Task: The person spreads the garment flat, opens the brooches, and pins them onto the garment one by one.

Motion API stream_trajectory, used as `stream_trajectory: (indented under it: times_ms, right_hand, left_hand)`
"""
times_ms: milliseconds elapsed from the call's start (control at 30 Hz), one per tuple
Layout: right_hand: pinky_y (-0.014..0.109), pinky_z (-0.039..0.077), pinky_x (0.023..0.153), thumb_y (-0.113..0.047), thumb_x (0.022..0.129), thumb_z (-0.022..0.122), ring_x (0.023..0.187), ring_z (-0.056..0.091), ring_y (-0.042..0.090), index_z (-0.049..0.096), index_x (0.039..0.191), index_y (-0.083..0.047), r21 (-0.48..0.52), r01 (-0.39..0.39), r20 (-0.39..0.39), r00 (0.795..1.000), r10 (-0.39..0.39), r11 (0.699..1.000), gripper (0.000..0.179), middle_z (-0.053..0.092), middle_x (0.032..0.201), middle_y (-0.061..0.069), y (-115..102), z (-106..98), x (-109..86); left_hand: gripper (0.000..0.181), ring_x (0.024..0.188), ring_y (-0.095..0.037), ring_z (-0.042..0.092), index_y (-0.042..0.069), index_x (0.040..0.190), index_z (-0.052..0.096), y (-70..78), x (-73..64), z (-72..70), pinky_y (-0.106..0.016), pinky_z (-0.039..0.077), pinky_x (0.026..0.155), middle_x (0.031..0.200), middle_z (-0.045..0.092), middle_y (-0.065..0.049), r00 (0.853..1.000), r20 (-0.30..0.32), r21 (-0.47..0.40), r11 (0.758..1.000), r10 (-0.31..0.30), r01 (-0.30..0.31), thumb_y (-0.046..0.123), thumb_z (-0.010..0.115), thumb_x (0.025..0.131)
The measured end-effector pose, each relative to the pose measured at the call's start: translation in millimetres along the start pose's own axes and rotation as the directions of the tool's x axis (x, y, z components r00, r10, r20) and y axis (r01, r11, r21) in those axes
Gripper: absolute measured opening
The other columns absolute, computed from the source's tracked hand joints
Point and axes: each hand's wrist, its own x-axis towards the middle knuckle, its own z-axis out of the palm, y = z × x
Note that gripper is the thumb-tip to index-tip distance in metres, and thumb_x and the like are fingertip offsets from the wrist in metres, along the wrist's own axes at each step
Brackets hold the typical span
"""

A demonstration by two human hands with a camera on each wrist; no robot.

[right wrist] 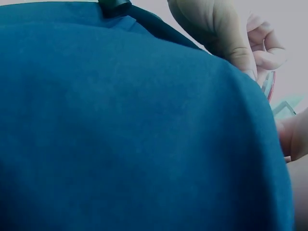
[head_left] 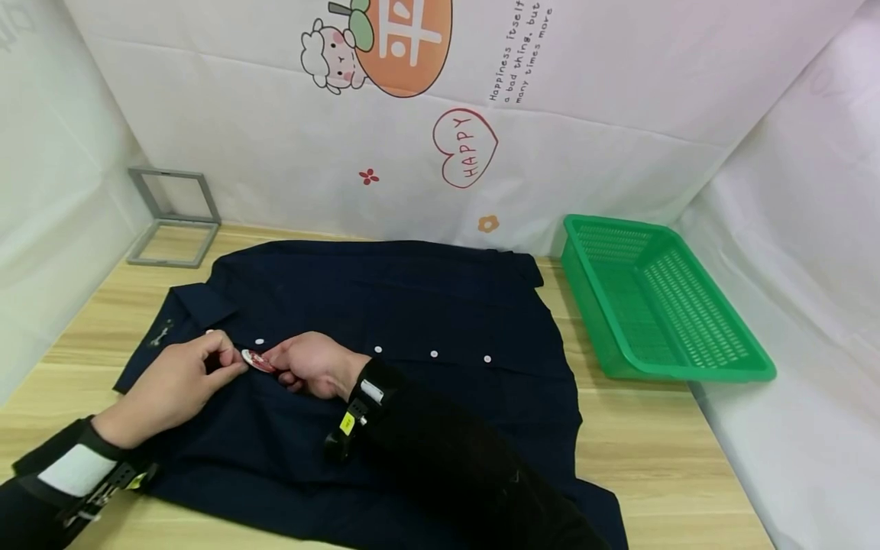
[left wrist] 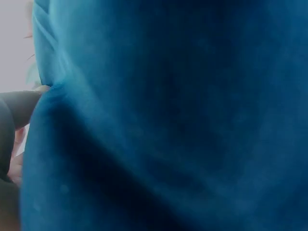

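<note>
A dark navy button-up shirt (head_left: 412,298) lies spread on the wooden table, its collar to the left. My left hand (head_left: 175,382) pinches the shirt's cloth between thumb and fingers, just below the collar. Beside it, my right hand (head_left: 316,363) grips a small round red-and-white badge (head_left: 258,361) by its right edge. The badge is tilted, with its left edge close to the left fingertips. Whether its back meets the cloth cannot be seen. Lifted shirt cloth (left wrist: 168,115) fills most of the left wrist view. In the right wrist view, cloth (right wrist: 134,125) hides much of the hands.
A green plastic basket (head_left: 619,359) stands at the right of the table. At the back left is an open grey square frame (head_left: 175,223). A printed white cloth (head_left: 275,145) hangs behind, and white cloth also borders both sides. White buttons (head_left: 434,354) run along the shirt.
</note>
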Motion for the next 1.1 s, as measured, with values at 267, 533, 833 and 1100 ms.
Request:
stream_trajectory:
  times_ms: [267,533,833,1100]
  right_hand:
    - [0.024,0.027,0.045,-0.002,0.101,0.053,0.05,0.038,0.012,0.073,0.095,-0.006,-0.108,0.023,-0.023,0.999,-0.026,0.994,0.022,0.053,0.071,0.002,-0.4,0.5,1.3]
    - [0.024,0.025,0.044,-0.005,0.102,0.054,0.049,0.036,0.012,0.075,0.098,-0.01,-0.138,0.054,0.021,0.998,-0.052,0.989,0.023,0.055,0.072,0.0,-2.0,2.9,0.3]
    - [0.022,0.04,0.055,-0.007,0.102,0.055,0.064,0.052,0.011,0.075,0.116,-0.012,-0.39,0.143,0.026,0.989,-0.144,0.91,0.025,0.065,0.086,-0.001,-4.6,8.3,-8.7]
    - [0.025,0.044,0.066,-0.002,0.099,0.054,0.077,0.056,0.013,0.066,0.13,-0.011,-0.438,0.186,0.106,0.982,-0.155,0.879,0.035,0.065,0.099,-0.004,-8.9,-0.9,-16.2]
  left_hand:
    - [0.029,0.06,-0.005,0.046,0.023,0.081,0.054,-2.8,1.9,0.8,-0.026,0.037,0.054,0.074,0.054,0.012,1.0,-0.012,0.008,1.0,0.013,-0.013,0.011,0.08,0.085]
    - [0.028,0.064,-0.008,0.05,0.023,0.081,0.057,-3.6,2.6,0.1,-0.026,0.038,0.056,0.077,0.059,0.011,0.999,-0.032,-0.017,1.0,-0.024,0.023,0.01,0.081,0.084]
    - [0.02,0.072,-0.006,0.059,0.017,0.093,0.066,-5.9,3.6,4.3,-0.028,0.046,0.06,0.082,0.065,0.011,1.0,-0.024,-0.002,1.0,0.007,-0.007,0.009,0.081,0.084]
    - [0.008,0.069,-0.007,0.057,0.012,0.095,0.073,-3.6,3.8,2.2,-0.031,0.047,0.06,0.079,0.063,0.012,0.999,0.043,0.045,0.999,-0.004,0.002,0.014,0.077,0.089]
